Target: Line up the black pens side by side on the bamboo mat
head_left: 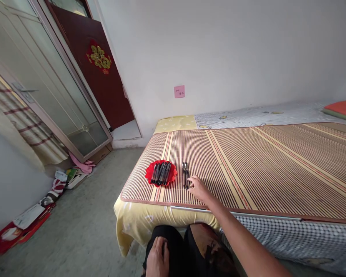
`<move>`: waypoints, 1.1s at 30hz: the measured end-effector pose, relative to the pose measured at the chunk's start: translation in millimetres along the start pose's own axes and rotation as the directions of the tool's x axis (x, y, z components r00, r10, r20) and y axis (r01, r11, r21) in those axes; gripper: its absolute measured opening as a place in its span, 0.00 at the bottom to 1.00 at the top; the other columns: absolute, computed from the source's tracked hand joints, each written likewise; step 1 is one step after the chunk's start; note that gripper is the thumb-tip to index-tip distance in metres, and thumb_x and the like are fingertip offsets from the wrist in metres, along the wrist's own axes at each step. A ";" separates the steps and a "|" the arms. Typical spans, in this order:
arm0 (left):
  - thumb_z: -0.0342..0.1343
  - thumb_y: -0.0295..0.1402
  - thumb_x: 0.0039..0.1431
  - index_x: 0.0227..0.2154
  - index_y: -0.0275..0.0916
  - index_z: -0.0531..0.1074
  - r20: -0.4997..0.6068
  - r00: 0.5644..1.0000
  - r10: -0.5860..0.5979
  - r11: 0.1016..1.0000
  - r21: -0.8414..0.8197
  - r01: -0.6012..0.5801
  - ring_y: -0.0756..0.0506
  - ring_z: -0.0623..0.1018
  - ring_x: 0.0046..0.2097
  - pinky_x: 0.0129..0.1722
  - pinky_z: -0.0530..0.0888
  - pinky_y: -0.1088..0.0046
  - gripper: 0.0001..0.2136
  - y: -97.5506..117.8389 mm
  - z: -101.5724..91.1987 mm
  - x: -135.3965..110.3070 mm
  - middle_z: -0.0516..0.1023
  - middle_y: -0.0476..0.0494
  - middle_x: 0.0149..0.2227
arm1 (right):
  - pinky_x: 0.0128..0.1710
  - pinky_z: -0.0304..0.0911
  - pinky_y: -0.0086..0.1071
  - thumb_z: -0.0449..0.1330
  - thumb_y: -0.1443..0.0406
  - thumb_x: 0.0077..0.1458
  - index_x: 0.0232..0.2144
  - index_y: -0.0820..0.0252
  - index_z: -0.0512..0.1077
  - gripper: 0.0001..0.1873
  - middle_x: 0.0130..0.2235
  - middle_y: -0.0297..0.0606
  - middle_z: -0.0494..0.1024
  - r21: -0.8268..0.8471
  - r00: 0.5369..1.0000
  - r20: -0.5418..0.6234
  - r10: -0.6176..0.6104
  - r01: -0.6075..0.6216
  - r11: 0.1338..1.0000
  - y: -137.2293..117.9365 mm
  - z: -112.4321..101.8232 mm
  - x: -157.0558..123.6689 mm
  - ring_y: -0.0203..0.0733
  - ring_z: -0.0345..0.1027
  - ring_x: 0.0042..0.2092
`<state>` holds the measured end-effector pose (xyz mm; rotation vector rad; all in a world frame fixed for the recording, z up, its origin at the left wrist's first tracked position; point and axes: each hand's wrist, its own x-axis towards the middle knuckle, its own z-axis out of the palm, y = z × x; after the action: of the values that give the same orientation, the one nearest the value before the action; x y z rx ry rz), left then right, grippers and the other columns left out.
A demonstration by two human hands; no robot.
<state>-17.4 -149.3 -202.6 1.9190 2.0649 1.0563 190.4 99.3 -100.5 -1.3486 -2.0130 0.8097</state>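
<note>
My right hand [197, 188] reaches over the mat on the bed, beside two dark pens [185, 175] lying side by side. Its fingertips are at the right-hand pen's lower part; thumb and forefinger look a little apart, and whether they press on it is hard to see. To the left stands a red plate with a wavy rim [147, 175], holding several dark pens [160, 173] in a row. My left hand [158, 258] rests on my left knee with nothing visible in it, its fingers laid over the dark cloth.
The striped bamboo mat [265, 165] covers the bed, over a yellow sheet [144, 213]. A pink note [179, 91] sticks to the wall. An orange cushion [343, 108] lies far right. Papers and cloth [29, 215] line the floor at left, near a glass door [54, 77].
</note>
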 end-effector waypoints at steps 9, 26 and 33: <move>0.43 0.34 0.70 0.35 0.42 0.71 0.003 0.999 -0.037 0.999 -0.014 0.037 0.44 0.80 0.34 0.36 0.75 0.68 0.12 6.0 -4.3 -0.2 0.76 0.45 0.32 | 0.45 0.73 0.35 0.63 0.77 0.46 0.51 0.65 0.75 0.26 0.51 0.47 0.74 0.035 1.000 -0.022 -0.011 0.012 0.999 3.6 2.2 1.8 0.39 0.75 0.41; 0.43 0.36 0.70 0.36 0.42 0.72 0.017 0.997 -0.078 0.997 -0.025 0.079 0.43 0.80 0.36 0.38 0.75 0.67 0.13 8.2 -5.9 0.0 0.78 0.43 0.34 | 0.47 0.71 0.35 0.67 0.74 0.47 0.49 0.64 0.75 0.24 0.52 0.46 0.72 0.020 0.998 -0.055 0.008 -0.007 1.000 -3.8 8.5 -5.1 0.41 0.76 0.43; 0.44 0.35 0.69 0.35 0.42 0.73 -0.005 0.998 -0.070 0.997 -0.032 0.070 0.43 0.80 0.35 0.38 0.76 0.68 0.12 9.5 -7.1 0.7 0.78 0.43 0.33 | 0.50 0.69 0.36 0.66 0.73 0.51 0.48 0.64 0.76 0.20 0.50 0.46 0.73 -0.010 0.998 -0.068 0.002 -0.003 1.000 -8.7 7.4 -7.0 0.42 0.76 0.44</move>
<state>-13.5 -152.0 -191.7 1.8173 2.0889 1.0747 182.0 88.9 -99.7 -1.3667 -1.9654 0.7453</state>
